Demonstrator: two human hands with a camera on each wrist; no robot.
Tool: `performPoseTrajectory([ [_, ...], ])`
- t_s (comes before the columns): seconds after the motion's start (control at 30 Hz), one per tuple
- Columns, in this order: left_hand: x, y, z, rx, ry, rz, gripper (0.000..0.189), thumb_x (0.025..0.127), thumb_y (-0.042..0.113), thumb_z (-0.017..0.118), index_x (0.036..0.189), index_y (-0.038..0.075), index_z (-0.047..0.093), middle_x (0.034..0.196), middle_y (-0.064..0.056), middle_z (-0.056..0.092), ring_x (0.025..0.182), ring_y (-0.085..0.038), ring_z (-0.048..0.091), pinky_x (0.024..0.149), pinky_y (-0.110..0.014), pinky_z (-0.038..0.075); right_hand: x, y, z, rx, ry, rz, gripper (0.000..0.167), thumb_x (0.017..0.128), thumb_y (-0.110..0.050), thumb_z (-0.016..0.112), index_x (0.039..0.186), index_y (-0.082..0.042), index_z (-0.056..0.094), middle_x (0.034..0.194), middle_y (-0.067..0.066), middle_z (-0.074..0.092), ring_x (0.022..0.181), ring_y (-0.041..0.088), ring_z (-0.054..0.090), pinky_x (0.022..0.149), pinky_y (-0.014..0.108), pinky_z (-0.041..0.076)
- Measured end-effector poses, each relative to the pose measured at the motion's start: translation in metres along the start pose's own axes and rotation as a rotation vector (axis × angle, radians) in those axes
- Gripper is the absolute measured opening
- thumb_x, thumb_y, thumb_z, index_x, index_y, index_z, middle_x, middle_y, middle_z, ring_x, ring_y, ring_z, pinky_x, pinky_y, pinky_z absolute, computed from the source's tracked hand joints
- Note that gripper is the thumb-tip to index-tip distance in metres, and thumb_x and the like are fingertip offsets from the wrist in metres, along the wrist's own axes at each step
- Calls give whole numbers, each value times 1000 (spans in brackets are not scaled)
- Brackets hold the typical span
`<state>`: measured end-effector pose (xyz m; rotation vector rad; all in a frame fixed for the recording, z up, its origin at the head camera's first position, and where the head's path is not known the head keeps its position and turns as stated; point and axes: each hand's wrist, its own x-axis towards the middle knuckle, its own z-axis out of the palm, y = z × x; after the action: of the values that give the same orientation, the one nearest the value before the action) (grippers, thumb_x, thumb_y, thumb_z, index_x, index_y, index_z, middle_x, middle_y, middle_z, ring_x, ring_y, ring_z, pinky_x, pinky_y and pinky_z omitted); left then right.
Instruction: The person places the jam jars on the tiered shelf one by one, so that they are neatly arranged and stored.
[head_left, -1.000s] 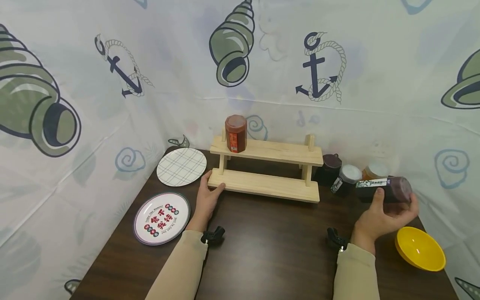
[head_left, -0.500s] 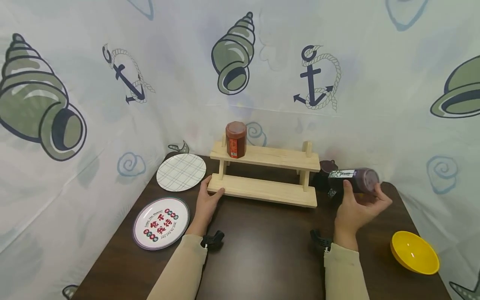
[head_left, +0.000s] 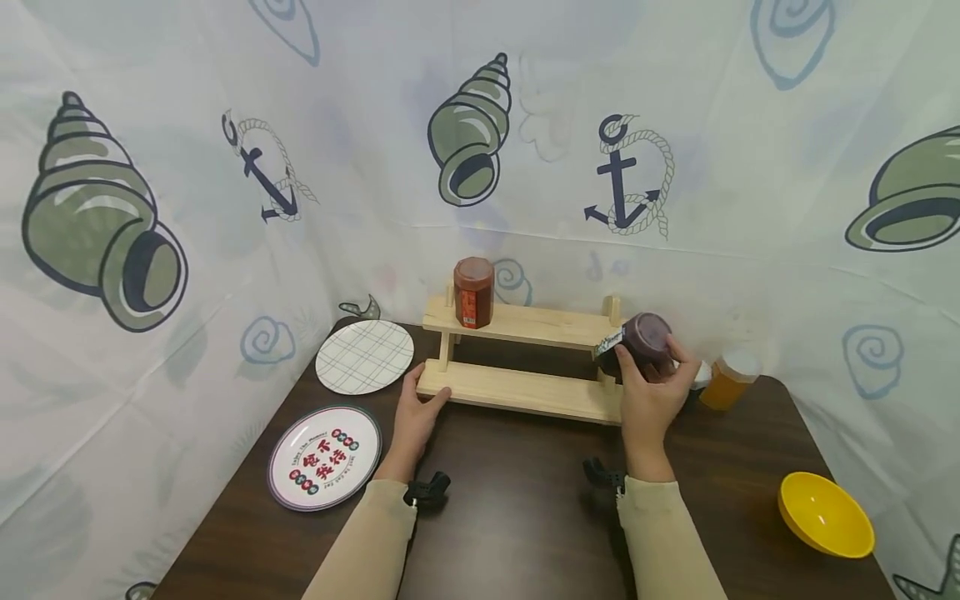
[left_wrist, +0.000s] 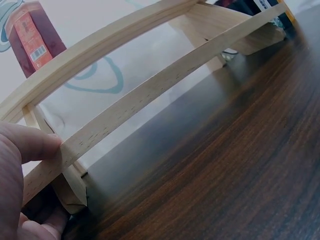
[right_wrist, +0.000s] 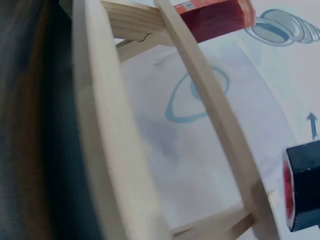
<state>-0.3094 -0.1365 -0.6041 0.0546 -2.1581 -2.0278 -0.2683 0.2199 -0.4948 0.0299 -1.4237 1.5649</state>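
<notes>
A two-tier wooden shelf rack [head_left: 517,392] stands on the dark table. My left hand [head_left: 408,421] grips the left end of its lower board; in the left wrist view the thumb [left_wrist: 42,145] presses the board and the fingers curl beneath. My right hand [head_left: 651,408] holds a dark jar [head_left: 648,335] with a pale label, tilted, at the rack's right end. Whether the jar touches the rack cannot be told. The jar also shows at the right edge of the right wrist view. A red-brown jar [head_left: 474,296] with a red label stands upright on the upper board's left.
Right of the rack are an amber jar [head_left: 723,387] with a pale lid and a white-lidded jar [head_left: 703,375], partly hidden by my right hand. A yellow bowl [head_left: 825,514] sits front right. At left lie a checked plate [head_left: 364,357] and a printed plate [head_left: 325,500].
My right hand has carried the dark jar leftward, from above the other jars to the rack's right end. The left hand has kept its grip on the rack. The head view has shifted slightly.
</notes>
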Motion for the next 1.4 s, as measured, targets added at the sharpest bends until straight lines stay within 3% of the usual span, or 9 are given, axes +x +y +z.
performPoseTrajectory([
  [0.17, 1, -2, 0, -19, 11, -9, 81, 100, 9, 79, 168, 10, 37, 171, -21, 42, 158, -38, 39, 131, -57, 27, 7, -4, 20, -23, -102, 2, 71, 85, -5, 94, 145, -12, 55, 137, 10, 63, 120, 25, 70, 95, 24, 60],
  [0.33, 0, -2, 0, 3, -2, 9, 80, 99, 15, 81, 167, 13, 39, 169, -18, 45, 155, -36, 43, 128, -56, 33, 16, -1, 39, -27, -198, 39, 70, 88, -6, 92, 146, -10, 52, 141, 11, 60, 127, 23, 70, 93, 23, 60],
  [0.47, -2, -3, -2, 8, -7, 8, 79, 100, 16, 81, 167, 13, 39, 171, -17, 43, 157, -35, 41, 130, -55, 30, 21, 4, 54, -78, -251, 60, 70, 89, -12, 92, 146, -9, 52, 144, 9, 57, 130, 24, 70, 93, 22, 60],
  [0.6, -5, -3, -3, 25, 2, -2, 79, 100, 15, 80, 167, 11, 38, 172, -18, 42, 159, -35, 39, 132, -55, 27, 15, 12, 67, -134, -281, 63, 69, 90, -15, 92, 147, -10, 53, 144, 11, 58, 131, 26, 69, 97, 32, 62],
  [0.77, -6, -1, 0, 35, -10, -8, 80, 100, 16, 80, 167, 11, 38, 172, -18, 41, 160, -36, 38, 132, -55, 27, 3, 24, 79, -242, -343, 21, 68, 95, -27, 88, 153, -22, 52, 149, 10, 54, 136, 27, 64, 109, 52, 56],
  [0.9, -5, 1, 3, 32, -10, -2, 79, 100, 15, 81, 167, 12, 39, 172, -18, 42, 160, -35, 39, 133, -55, 26, -2, 29, 87, -233, -418, 24, 73, 99, -31, 84, 160, -33, 44, 154, 8, 54, 138, 31, 62, 112, 60, 54],
  [1.13, -5, 5, 1, 25, 1, 4, 79, 99, 14, 81, 167, 13, 39, 172, -18, 42, 160, -35, 38, 133, -56, 25, -2, 31, 99, -263, -560, 67, 83, 102, -29, 79, 167, -43, 30, 154, 17, 53, 134, 37, 66, 108, 58, 57],
  [1.23, -4, 6, 0, 24, 6, 10, 78, 100, 16, 80, 167, 12, 39, 173, -18, 41, 161, -35, 37, 133, -55, 25, 1, 30, 101, -295, -627, 92, 89, 103, -26, 78, 169, -48, 22, 154, 19, 56, 133, 39, 67, 99, 56, 59],
  [1.4, -3, 4, 0, 34, 3, 5, 79, 101, 19, 80, 167, 12, 38, 173, -18, 41, 161, -36, 38, 133, -57, 25, 8, 29, 98, -335, -722, 150, 102, 103, -15, 77, 169, -55, 10, 158, 20, 55, 139, 39, 63, 94, 53, 58],
])
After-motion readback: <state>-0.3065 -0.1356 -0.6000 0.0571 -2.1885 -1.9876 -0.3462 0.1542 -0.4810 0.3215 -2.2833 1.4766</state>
